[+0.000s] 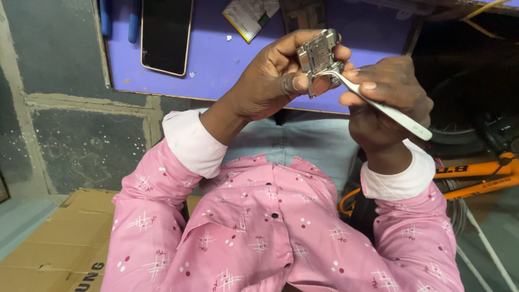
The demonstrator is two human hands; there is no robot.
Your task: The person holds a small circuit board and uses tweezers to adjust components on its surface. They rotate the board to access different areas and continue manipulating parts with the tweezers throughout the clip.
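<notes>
My left hand (270, 75) grips a small silvery metal phone part (319, 57) between thumb and fingers, raised above my lap. My right hand (384, 100) holds white tweezers (386, 111), and their tips touch the lower edge of the metal part. Both wrists show pink patterned sleeves with white cuffs.
A purple work mat (216, 59) lies on the table ahead, carrying a black smartphone (166, 33), a battery-like flat piece (248, 16) and blue tools (119, 19). An orange bicycle frame (476, 176) stands at the right. Cardboard (59, 243) lies on the floor at lower left.
</notes>
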